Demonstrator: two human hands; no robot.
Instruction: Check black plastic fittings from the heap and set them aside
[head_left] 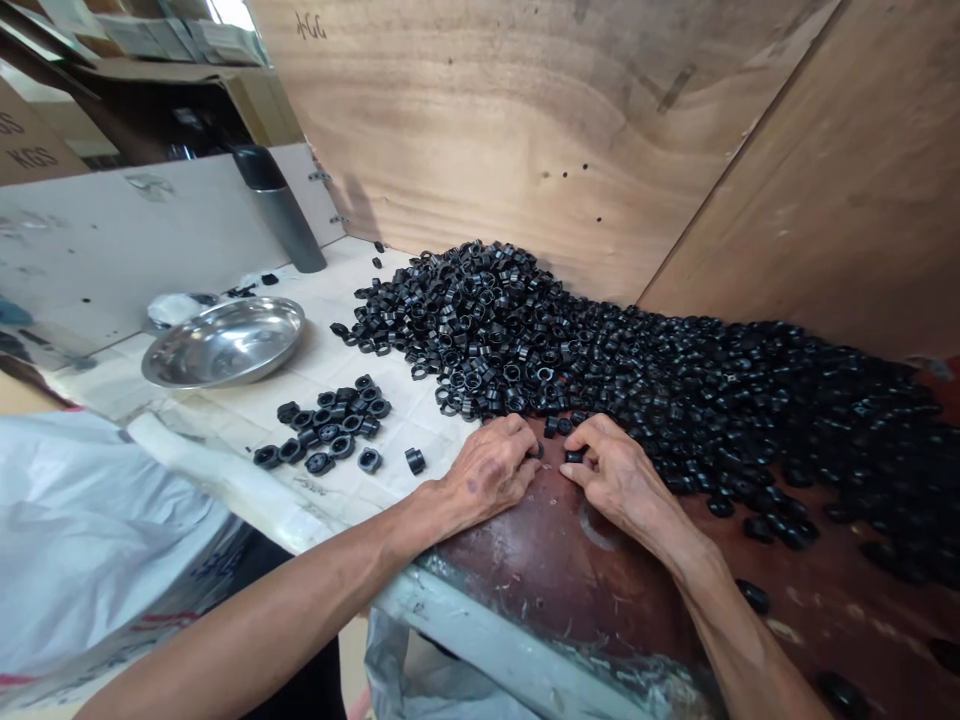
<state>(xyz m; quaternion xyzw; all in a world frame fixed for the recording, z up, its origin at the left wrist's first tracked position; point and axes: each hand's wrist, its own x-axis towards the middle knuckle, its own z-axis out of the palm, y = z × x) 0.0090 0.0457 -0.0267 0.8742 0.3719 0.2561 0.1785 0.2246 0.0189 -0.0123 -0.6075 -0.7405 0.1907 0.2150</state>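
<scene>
My left hand (495, 462) rests low over the brown board, its fingers closed on a small black plastic ring (536, 452) that shows only in part. A hand's breadth to the right, my right hand (616, 470) pinches a small black plastic part (575, 456) between thumb and fingers. The two parts are apart from each other. Just beyond my fingertips rises a large heap of black plastic rings (487, 320), which runs into darker, shinier black parts (750, 400) on the right. Left of my left hand lies a small group of black rings (330, 430) on the pale sheet.
A shallow steel bowl (225, 345) stands at the left, with a dark grey bottle (281, 210) behind it. Plywood panels (525, 130) wall off the back and right. A white sack (97, 540) is at lower left. Loose parts (752, 597) lie near my right forearm.
</scene>
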